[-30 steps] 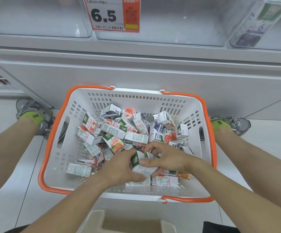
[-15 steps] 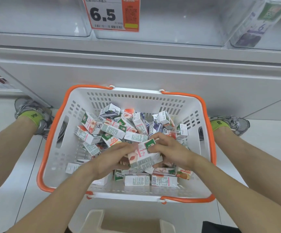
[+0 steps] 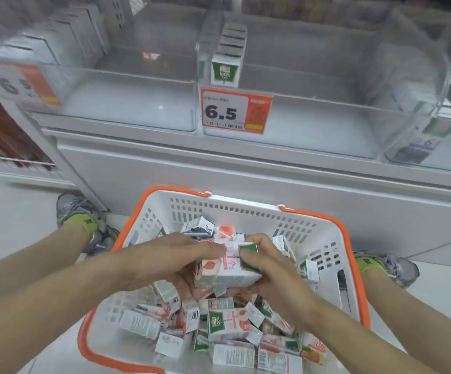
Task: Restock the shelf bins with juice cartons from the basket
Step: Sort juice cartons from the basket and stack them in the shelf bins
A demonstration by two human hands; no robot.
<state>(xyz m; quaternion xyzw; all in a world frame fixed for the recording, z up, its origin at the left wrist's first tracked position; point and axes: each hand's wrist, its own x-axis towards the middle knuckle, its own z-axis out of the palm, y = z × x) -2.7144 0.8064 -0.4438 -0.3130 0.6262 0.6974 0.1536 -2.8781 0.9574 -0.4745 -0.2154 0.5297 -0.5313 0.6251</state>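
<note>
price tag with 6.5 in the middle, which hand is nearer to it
Right. The right hand is below the middle price tag, slightly to its right; the left hand sits lower left, farther off.

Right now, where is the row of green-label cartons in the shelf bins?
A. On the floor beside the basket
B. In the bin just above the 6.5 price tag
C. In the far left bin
B: the row of green-label cartons stands in the clear bin directly behind the 6.5 price tag.

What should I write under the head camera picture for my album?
Both hands, left hand and right hand, lift a bunch of juice cartons above the basket.
</note>
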